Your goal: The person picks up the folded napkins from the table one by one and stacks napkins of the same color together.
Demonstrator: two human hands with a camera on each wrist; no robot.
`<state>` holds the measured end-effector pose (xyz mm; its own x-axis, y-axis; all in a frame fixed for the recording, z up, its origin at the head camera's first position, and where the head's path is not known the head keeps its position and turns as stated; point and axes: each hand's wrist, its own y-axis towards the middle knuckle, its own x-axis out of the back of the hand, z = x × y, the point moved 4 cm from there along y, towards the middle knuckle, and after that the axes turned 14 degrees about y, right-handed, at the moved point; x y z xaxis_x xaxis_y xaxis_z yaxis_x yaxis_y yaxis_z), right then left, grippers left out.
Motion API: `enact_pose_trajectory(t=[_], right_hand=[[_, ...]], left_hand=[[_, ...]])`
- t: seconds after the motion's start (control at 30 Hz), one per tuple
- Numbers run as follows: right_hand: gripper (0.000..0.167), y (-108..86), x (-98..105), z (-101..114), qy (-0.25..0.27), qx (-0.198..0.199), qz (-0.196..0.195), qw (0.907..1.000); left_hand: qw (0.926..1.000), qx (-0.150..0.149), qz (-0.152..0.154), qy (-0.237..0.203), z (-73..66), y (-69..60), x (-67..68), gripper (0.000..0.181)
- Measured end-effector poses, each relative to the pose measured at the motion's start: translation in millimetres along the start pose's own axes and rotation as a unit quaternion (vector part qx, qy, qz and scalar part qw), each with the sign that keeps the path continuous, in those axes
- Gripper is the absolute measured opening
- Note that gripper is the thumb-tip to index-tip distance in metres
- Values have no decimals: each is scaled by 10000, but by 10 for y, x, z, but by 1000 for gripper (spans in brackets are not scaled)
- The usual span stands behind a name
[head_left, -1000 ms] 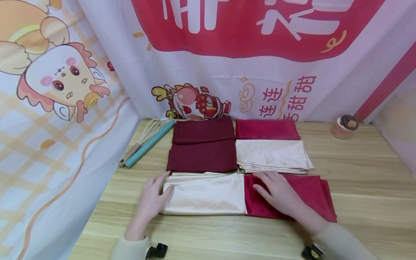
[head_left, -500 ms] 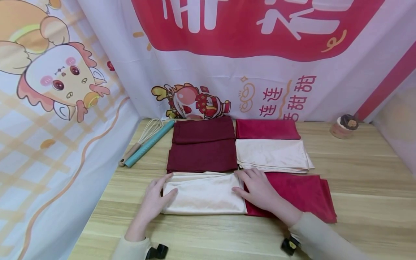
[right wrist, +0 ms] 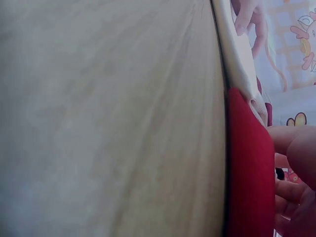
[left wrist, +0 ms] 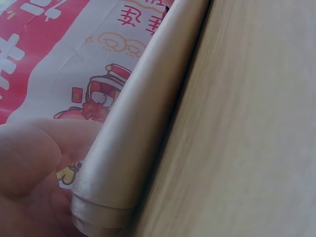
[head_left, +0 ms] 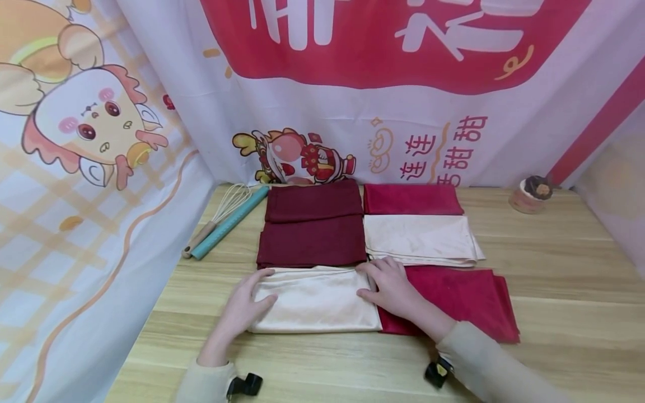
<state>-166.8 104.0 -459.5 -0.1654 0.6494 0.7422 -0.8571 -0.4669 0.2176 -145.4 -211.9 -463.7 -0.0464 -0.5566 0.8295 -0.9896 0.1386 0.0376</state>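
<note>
A folded cream satin cloth (head_left: pixel 317 305) lies flat at the front of the table in the head view. My left hand (head_left: pixel 241 309) rests on its left end, thumb on top and fingers at the far corner. At the right end of the same cloth, my right hand (head_left: pixel 395 291) touches its upper surface with loosely bent fingers. Under my right hand and wrist a folded crimson cloth (head_left: pixel 461 299) adjoins the cream one. The left wrist view shows the cream cloth's layered folded edge (left wrist: pixel 133 123) beside my thumb. My right fingertips are partly hidden in the right wrist view.
Behind lie two folded maroon cloths (head_left: pixel 312 242), a second cream cloth (head_left: pixel 418 238) and another crimson cloth (head_left: pixel 413 199). A whisk (head_left: pixel 221 218) and a teal stick (head_left: pixel 232 223) lie at the left. A small cupcake-like item (head_left: pixel 531 195) stands back right. A printed curtain borders the table.
My right hand has moved left from the crimson cloth onto the cream cloth's right end. My left hand has shifted slightly inward over its left end. The cloths look nearly unmoved.
</note>
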Motion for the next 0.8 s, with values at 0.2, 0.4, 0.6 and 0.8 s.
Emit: enact_pose_trajectory(t=[0.2,0.4,0.6,0.8], right_hand=[[36,20,-40,8,341,100,-86,9993],[32,18,-67,41,395,199,-94,9990],[29,18,-62,67,504,285,-125,9982],[25,14,-39,126,702,562,-96,9959]], left_hand=[[9995,183,115,-249,21,8,-3,46],[9977,390,24,-556,32,11,14,43],[9953,402,-105,-873,41,8,4,41],[9941,340,-152,-1020,37,-7,19,42]])
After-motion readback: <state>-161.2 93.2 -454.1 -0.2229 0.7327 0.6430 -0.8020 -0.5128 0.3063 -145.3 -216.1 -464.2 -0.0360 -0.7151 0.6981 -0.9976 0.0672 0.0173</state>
